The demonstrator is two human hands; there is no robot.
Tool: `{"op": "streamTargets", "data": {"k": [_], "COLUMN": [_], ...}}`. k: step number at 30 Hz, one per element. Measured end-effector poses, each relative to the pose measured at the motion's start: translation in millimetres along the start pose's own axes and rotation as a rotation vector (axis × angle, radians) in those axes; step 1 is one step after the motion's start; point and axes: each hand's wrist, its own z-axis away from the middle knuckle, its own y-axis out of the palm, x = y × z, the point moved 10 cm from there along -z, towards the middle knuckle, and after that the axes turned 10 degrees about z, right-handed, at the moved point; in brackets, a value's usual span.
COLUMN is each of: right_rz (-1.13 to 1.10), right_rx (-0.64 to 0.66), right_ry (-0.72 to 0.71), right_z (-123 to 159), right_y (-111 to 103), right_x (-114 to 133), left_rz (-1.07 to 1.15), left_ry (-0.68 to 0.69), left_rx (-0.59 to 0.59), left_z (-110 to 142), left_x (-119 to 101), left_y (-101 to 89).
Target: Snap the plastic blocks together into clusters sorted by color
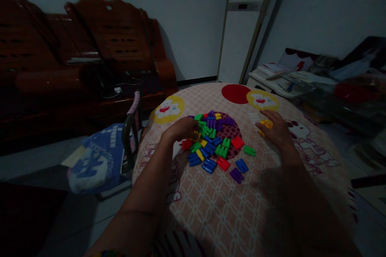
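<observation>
Latticed cloth | ridged blocks | left grip unclear | right grip spread beside yellow blocks

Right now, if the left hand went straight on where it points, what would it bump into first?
Probably the green blocks just ahead of the left hand, though depth is hard to judge in this dim picture.
</observation>
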Motion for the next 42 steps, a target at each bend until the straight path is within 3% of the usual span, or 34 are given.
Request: {"op": "streamTargets", "data": {"k": [5, 8, 11, 19, 28, 37, 42], "right_rz": [-0.168, -0.349, -0.472, -0.694, -0.817, -0.721, -0.684], "right_rx": [0.098, 0.244, 0.336, 0.473, 0.596, 0.547, 0.475], "right_ry": [-0.051, -0.069, -0.025, 0.215, 0.308, 0.258, 0.202], "right_z": [2.7, 9.6, 16.2, 23.2, 29.4, 27.1, 22.3], "right_y": [12.4, 28.0, 37.1, 57.5, 64.2, 65.2, 60.7], "right_x": [60.3, 106.0, 127.5, 103.7, 107.7, 99.0, 97.1], "left_rz": [0.278, 0.481, 0.508, 0.693, 0.679, 0.513, 0.471], "left_ry": [0.236, 0.379, 0.432, 0.461, 0.472, 0.417, 0.373], "left_rx": [-0.167, -0.134, -0.154, -0.211, -0.277, -0.188, -0.227], "left_z": [-13.0, -17.4, -20.6, -28.1, -24.2, -24.3, -26.1], "left_x": [-28.0, -54.8, -72.3, -70.3, -74.0, -79.5, -74.4], "left_y": [-2.4, 21.7, 45.1, 57.0, 54.4, 60.8, 59.4]}}
